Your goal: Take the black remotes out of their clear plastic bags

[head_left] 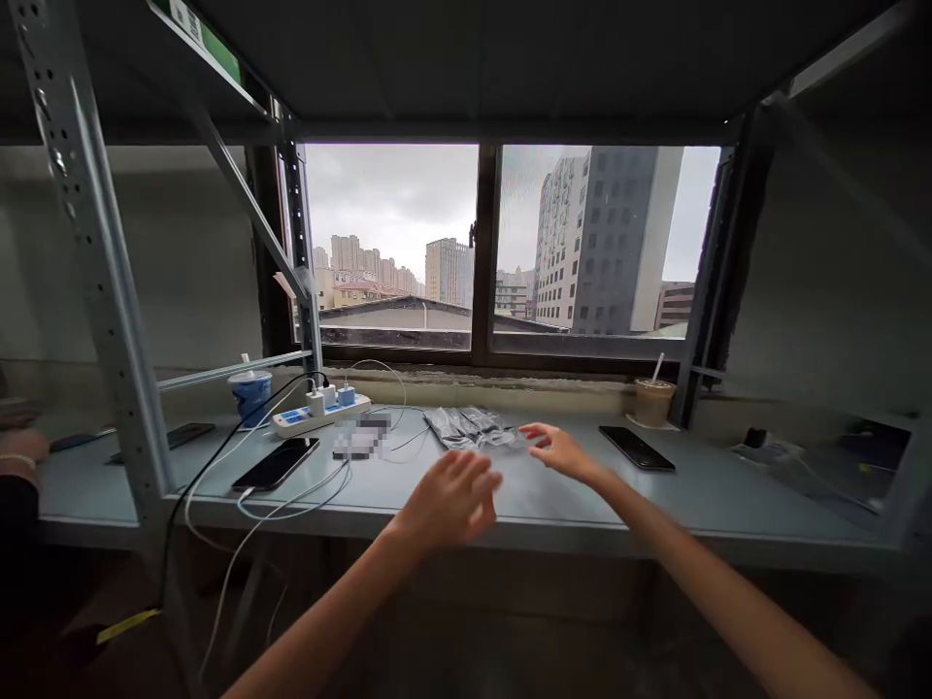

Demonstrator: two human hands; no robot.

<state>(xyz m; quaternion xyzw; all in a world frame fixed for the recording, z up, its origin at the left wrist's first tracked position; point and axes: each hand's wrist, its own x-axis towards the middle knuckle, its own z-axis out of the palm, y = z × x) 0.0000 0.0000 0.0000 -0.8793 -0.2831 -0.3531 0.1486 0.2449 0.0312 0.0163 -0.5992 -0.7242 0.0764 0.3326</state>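
A crinkled grey plastic bag (473, 427) lies flat on the grey shelf top, near the window side. My right hand (559, 452) is just to the right of it, thumb and fingers apart and pointing at its right end; I cannot tell whether the fingertips touch it. Closer to me, my left hand (449, 500) hovers over the front edge of the shelf, somewhat blurred. Its fingers bend loosely, a gap separates them from the thumb, and nothing shows in its grasp.
Left of the bag lie a black phone (277, 464) with a cable, a pixelated item (362, 437) and a power strip (320, 416). A blue cup (250, 396) stands behind. To the right are another phone (636, 448) and a drink cup (653, 402). A metal post (109, 291) rises at left; another person's hand (21, 447) is beyond it.
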